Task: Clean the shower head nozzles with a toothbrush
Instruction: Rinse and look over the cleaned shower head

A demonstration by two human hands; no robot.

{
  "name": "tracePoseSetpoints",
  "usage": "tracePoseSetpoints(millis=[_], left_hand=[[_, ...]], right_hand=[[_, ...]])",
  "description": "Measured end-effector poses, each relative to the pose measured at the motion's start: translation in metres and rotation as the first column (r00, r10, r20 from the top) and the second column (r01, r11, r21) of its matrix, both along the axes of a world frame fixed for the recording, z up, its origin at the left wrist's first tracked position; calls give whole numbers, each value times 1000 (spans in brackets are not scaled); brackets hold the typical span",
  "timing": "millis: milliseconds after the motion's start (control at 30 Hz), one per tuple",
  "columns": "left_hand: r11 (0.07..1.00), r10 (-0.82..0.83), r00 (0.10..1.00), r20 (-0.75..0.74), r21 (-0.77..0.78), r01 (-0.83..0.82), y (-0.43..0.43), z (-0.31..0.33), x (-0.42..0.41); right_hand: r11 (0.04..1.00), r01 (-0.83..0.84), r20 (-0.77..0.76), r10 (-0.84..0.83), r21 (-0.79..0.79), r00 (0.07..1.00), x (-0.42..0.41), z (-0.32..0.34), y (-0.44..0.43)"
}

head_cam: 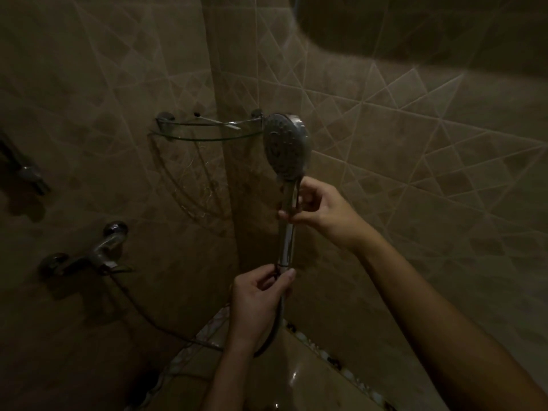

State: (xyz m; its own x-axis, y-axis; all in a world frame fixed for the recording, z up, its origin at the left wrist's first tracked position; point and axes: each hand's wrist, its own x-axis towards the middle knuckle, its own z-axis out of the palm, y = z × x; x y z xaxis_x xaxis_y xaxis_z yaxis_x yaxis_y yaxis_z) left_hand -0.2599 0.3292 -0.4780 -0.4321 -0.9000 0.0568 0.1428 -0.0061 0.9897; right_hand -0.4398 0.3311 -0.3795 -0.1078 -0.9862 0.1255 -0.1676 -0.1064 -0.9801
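On the left, a shiny tap (100, 253) sticks out of the wall, and a dark hose (142, 315) runs from it down and across to the middle. Above it, in the corner, is a glass shelf (207, 140) with a thin white stick (221, 123) lying on it. It may be the toothbrush, but the room is too dark to be sure. Next comes the left hand (256, 301). Its fingers (289, 275) are curled round the bottom of the handle (287, 244), where the hose joins. The shower head (286, 143) stands upright above both hands, just beside the right end of the shelf, with its nozzles (278, 146) turned to the left. The right hand (323, 209) pinches the handle higher up, just under the round head, with its fingers (286, 215) wrapped across it. I think this is the getting-ready step: the head is held, but no brush is in either hand. Next, one hand would need to let go and pick up the brush while the other keeps the head steady.
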Motion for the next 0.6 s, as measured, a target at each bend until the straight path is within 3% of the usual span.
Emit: tracePoseSetpoints(millis=[167, 333, 467, 600], left_hand=[[997, 26, 998, 61, -77, -22, -1, -6, -4], [999, 3, 999, 38, -51, -1, -3, -3, 0], [995, 57, 992, 114, -84, -48, -2, -11, -1], [995, 62, 994, 88, -83, -55, -3, -8, -1]], right_hand=[[1000, -6, -121, 4, -20, 993, 5, 4, 0], [996, -81, 8, 80, 41, 997, 1, 0, 1], [1000, 8, -97, -10, -20, 995, 7, 4, 0], [999, 12, -134, -16, -32, 991, 8, 1, -1]])
